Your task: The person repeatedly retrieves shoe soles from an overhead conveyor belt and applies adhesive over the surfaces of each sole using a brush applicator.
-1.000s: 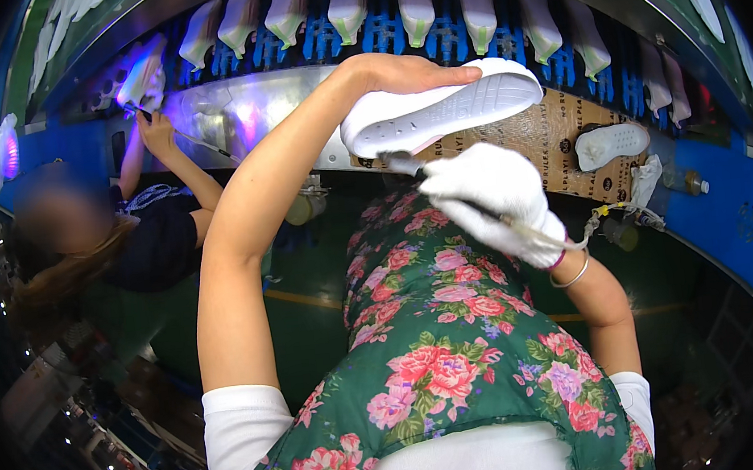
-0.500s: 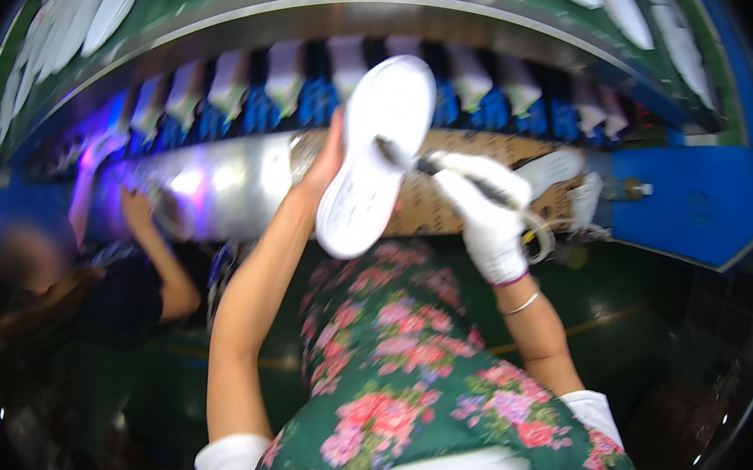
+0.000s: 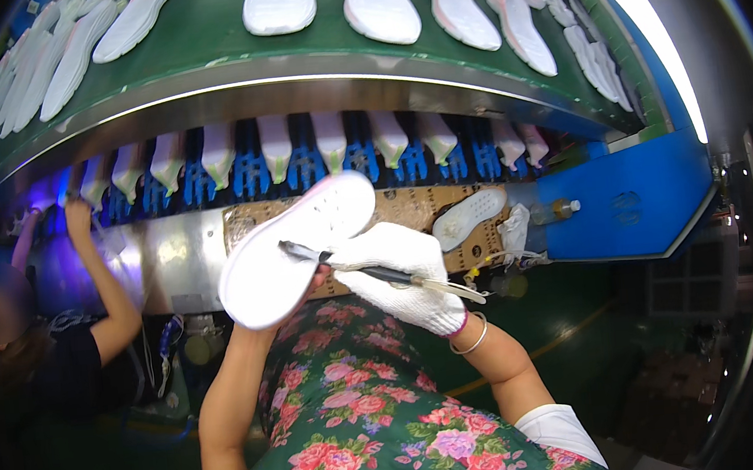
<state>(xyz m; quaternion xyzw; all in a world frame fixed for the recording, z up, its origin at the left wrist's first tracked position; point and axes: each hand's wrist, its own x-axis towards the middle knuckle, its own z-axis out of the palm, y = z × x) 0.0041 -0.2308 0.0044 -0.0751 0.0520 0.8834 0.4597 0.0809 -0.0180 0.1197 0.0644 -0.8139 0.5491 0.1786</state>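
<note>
clasps white sole (image 3: 295, 224) from below in part-hidden left hand (image 3: 318, 279); grips brush (image 3: 308, 254) against it in curled right hand (image 3: 396, 249).

Floral apron (image 3: 365, 415) — white-gloved right hand (image 3: 398, 273)

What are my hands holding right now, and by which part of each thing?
The left hand holds a white shoe sole from beneath, along its right edge. The gloved right hand holds a brush by its dark handle.
</note>
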